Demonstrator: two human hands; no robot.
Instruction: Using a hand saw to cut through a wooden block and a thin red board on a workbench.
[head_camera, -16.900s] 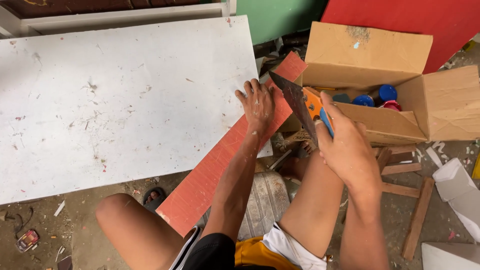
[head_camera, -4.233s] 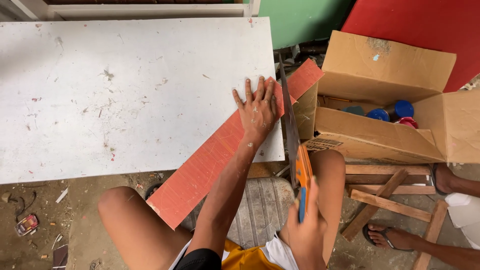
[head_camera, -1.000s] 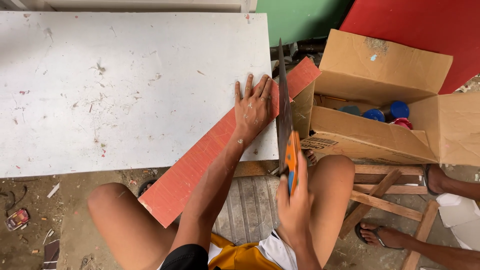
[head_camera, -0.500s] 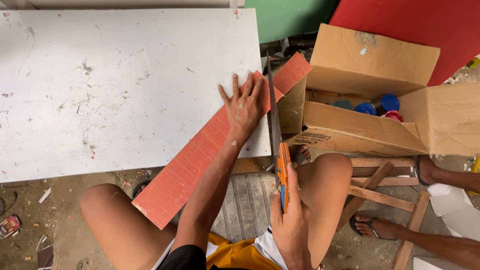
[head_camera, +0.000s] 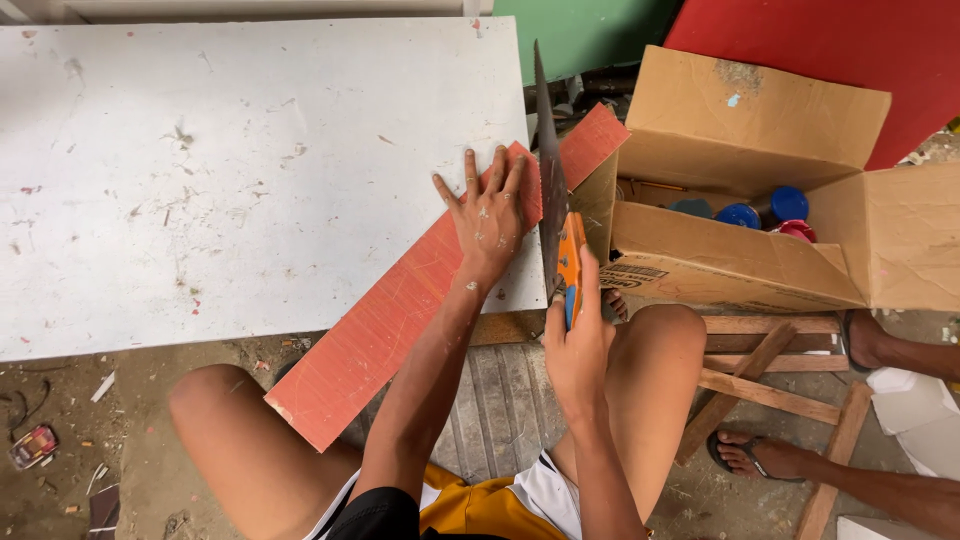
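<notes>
A long red plank (head_camera: 400, 310) lies slantwise across the right edge of a white board (head_camera: 250, 170). My left hand (head_camera: 490, 215) presses flat on the plank, fingers spread, just left of the saw. My right hand (head_camera: 578, 345) grips the orange and blue handle of a hand saw (head_camera: 548, 180). Its dark blade stands on edge and crosses the plank near the plank's far end, pointing away from me. My bare knees sit below the plank on either side.
An open cardboard box (head_camera: 740, 200) with blue and red lids inside stands right of the saw. A wooden frame (head_camera: 780, 370) lies on the ground at the right, with another person's feet (head_camera: 760, 455) in sandals. Red and green panels stand behind.
The saw has been pushed forward, its blade now reaching farther past the plank. My left hand stays pressed on the plank. The view has shifted slightly.
</notes>
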